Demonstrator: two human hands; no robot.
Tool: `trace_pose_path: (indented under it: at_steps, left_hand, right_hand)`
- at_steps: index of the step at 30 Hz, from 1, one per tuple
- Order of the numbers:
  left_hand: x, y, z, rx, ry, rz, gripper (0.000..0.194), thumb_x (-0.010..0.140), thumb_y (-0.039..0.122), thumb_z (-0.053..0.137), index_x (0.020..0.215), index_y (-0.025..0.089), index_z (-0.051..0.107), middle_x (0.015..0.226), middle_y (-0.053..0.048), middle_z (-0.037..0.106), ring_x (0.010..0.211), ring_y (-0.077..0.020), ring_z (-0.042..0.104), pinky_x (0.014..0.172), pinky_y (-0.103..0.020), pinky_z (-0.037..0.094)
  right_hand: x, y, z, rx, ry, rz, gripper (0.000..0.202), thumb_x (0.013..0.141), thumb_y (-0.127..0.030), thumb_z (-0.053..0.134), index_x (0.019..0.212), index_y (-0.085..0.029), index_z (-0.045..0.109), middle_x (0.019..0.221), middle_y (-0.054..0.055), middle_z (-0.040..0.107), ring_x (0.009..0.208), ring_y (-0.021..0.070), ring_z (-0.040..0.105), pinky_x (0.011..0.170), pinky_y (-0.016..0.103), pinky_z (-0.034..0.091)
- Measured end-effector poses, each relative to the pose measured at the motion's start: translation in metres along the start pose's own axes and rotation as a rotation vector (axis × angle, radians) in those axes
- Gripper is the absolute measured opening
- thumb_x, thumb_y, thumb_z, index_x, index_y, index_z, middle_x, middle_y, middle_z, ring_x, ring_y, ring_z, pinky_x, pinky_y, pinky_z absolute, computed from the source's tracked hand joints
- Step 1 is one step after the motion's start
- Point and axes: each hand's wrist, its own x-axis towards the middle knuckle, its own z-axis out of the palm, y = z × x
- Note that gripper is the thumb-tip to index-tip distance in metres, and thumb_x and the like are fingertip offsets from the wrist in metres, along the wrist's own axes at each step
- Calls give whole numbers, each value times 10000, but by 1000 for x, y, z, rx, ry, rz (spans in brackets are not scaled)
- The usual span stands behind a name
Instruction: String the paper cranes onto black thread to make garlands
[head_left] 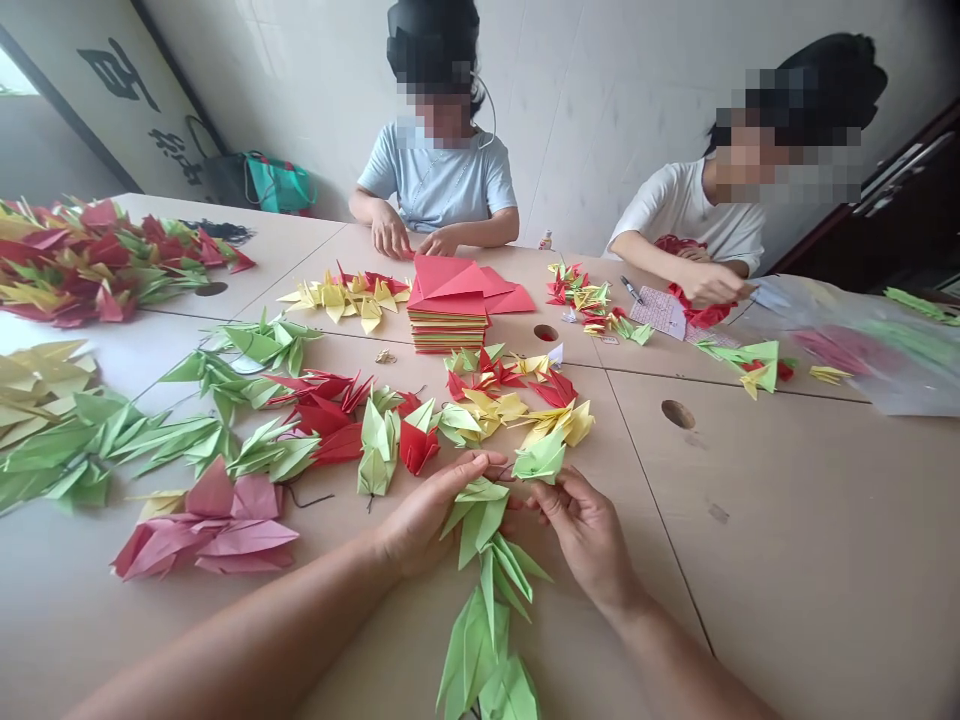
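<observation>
A string of light green folded-paper pieces [491, 570] hangs down toward me over the near side of the table. Near its upper end my left hand [435, 510] is closed round the string, its thumb stretched along the top. My right hand [581, 525] pinches a single green origami piece [540, 458] just to the right of that end. A dark thread shows between the two hands. Just beyond my fingers, red, yellow and green origami pieces [487, 405] lie in a curved row. Parts of both hands' fingers are hidden behind the paper.
A stack of coloured paper [450, 325] stands mid-table. Origami heaps [97, 260] and pink pieces [210, 525] lie left. Two people sit opposite, one in a blue shirt [442, 180], one in a white shirt [675, 210]. A clear plastic bag [892, 365] lies right; the table has round holes [678, 414].
</observation>
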Motion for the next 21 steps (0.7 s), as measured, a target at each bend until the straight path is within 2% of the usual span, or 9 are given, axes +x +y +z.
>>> trace_pose_path:
  at_steps: [3,6,9,12,15,18,21]
  left_hand:
    - [0,-3,-1,41,-34,-3,248,851,364,623,1022,185,638,898,-42,674,763,-172,656,677,-270,518]
    - [-1,-5,-1,73,-21,-9,293,844,376,635,1063,181,625,879,-50,690,776,-174,661,696,-257,510]
    - [-1,-4,0,91,-1,-6,340,833,402,641,1082,171,618,930,-64,692,814,-182,668,707,-257,512]
    - [-1,-3,0,85,-14,-11,307,824,344,655,1072,169,612,910,-58,684,791,-172,666,667,-238,509]
    - [-1,-3,0,69,-38,-18,294,762,168,670,1049,169,604,815,-37,676,693,-156,662,618,-223,501]
    - [0,-1,-1,52,-43,-31,394,694,63,626,1068,173,570,847,-43,678,670,-170,674,623,-257,520]
    - [1,1,-3,39,-26,-21,433,674,37,597,1082,177,551,962,-66,669,752,-189,686,657,-284,540]
  right_hand:
    - [-2,2,2,-137,-12,-180,172,902,-305,571,1014,-258,692,1005,62,614,864,194,623,751,312,530]
    - [-5,4,4,-272,-93,-335,324,924,-174,484,1180,-298,638,1093,78,579,1009,207,600,862,354,521]
    - [-8,3,5,-373,-195,-394,451,897,-84,433,1252,-310,595,1187,93,544,1111,223,558,930,393,499]
    - [-9,3,5,-384,-228,-386,548,840,-33,438,1293,-317,556,1252,88,525,1180,242,514,1000,437,453]
    - [-9,4,4,-329,-219,-335,593,794,-27,463,1309,-314,526,1277,79,521,1225,254,481,1031,456,427]
    - [-8,5,4,-292,-188,-276,496,821,-71,474,1271,-277,508,1263,93,523,1195,248,505,970,432,479]
    - [-8,3,3,-251,-159,-199,319,908,-195,478,1223,-241,460,1175,104,554,1034,215,604,843,378,541]
